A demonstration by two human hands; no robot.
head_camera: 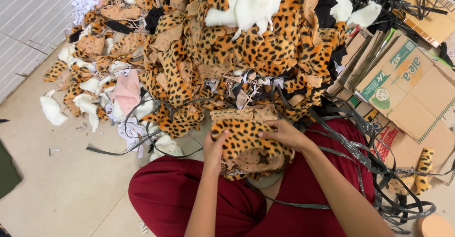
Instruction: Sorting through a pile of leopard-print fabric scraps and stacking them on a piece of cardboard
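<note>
Both hands grip one orange, black-spotted plush fabric piece (244, 137) over the lap: left hand (214, 148) pinches its near end, right hand (284, 133) clasps its far end. Just beyond them rises a heap of leopard-print and white plush scraps (213, 47). Bare tile floor (61, 185) opens leftward; flattened cardboard boxes (407, 85) crowd the right.

A pale tiled floor (66, 194) is covered across the upper frame by leopard-print fabric scraps (227, 47); flattened cardboard boxes (407, 85) are laid at right.
</note>
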